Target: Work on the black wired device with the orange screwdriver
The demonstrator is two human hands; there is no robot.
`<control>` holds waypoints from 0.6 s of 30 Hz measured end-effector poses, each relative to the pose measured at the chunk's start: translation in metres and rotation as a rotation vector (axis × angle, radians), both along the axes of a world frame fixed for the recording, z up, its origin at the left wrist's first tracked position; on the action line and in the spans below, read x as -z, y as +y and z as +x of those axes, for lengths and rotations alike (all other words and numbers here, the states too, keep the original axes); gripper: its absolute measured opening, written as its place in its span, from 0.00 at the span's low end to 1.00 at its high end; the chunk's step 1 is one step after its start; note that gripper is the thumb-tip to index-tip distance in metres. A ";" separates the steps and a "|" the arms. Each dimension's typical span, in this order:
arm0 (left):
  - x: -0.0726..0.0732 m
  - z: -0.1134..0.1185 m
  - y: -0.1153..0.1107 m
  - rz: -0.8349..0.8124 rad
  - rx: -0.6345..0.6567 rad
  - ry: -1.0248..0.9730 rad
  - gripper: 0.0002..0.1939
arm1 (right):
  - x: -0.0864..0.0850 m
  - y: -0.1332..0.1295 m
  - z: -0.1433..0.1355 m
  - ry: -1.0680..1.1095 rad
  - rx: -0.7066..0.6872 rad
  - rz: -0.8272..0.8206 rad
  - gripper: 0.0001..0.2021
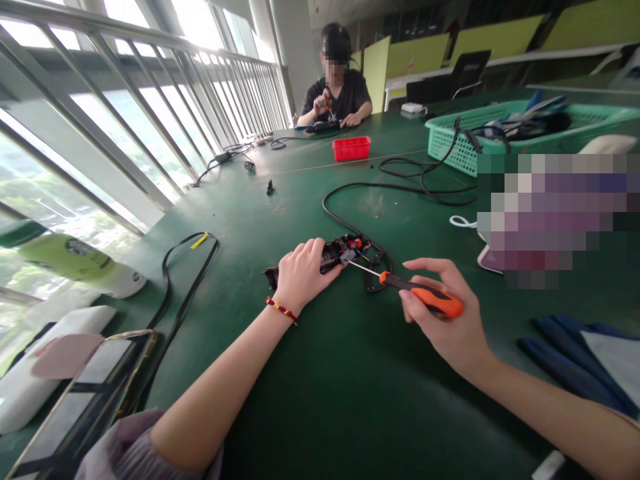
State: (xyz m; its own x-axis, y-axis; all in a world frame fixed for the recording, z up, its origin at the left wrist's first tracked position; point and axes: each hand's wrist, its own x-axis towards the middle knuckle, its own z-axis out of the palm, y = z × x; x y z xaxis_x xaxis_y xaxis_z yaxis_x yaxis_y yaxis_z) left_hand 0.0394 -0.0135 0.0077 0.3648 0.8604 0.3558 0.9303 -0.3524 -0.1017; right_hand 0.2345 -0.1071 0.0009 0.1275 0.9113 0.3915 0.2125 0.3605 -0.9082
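Observation:
My left hand (pixel 303 272) is wrapped over a black corded device (pixel 332 253) lying on the green table, its near end open with coloured wires and small red and grey parts showing. What kind of device it is, I cannot tell. In my right hand (pixel 453 320) is a screwdriver (pixel 425 295) with an orange and black handle, held between thumb and fingers. Its thin shaft points left, and the tip meets the grey part beside my left thumb. A black cable (pixel 345 220) runs from the device across the table.
Ahead, a red tray (pixel 351 149) stands before a seated person (pixel 337 87) working at the far end. A green basket (pixel 450 143) of tools is at right, blue gloves (pixel 575 360) near right. A bottle (pixel 75 257), phone (pixel 85 400) and black strap (pixel 170 293) lie left, beside the railing.

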 end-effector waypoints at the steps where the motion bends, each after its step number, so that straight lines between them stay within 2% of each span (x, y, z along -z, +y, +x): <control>1: 0.000 0.000 0.000 -0.002 -0.002 -0.001 0.20 | 0.001 0.000 0.000 0.010 0.020 0.051 0.16; 3: -0.001 0.000 0.000 -0.003 -0.004 0.001 0.20 | 0.001 0.000 0.001 0.039 0.015 0.103 0.21; 4: -0.001 0.001 -0.001 -0.003 -0.004 0.004 0.20 | 0.002 0.000 0.002 0.042 -0.014 0.082 0.20; 7: 0.000 0.001 0.000 -0.004 -0.004 0.011 0.20 | 0.001 -0.001 0.003 0.014 -0.075 -0.063 0.09; 9: -0.001 0.001 0.000 -0.009 -0.005 0.013 0.20 | 0.001 0.000 0.003 0.010 -0.033 -0.081 0.06; 12: -0.001 0.001 0.000 -0.022 -0.009 0.015 0.19 | 0.002 0.001 0.002 0.052 0.055 0.059 0.17; 14: -0.002 0.001 -0.001 -0.029 -0.015 0.015 0.19 | 0.003 0.002 0.002 0.066 0.048 0.078 0.22; 18: -0.002 0.001 -0.001 -0.034 -0.023 0.017 0.19 | 0.003 0.001 0.002 0.054 -0.063 -0.091 0.12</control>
State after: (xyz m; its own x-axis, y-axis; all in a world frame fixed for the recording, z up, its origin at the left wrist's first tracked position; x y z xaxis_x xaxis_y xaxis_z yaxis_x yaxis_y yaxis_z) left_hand 0.0404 -0.0148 0.0097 0.3507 0.8800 0.3203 0.9364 -0.3345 -0.1060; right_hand 0.2365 -0.1057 -0.0017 0.0874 0.9496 0.3010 0.1422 0.2872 -0.9473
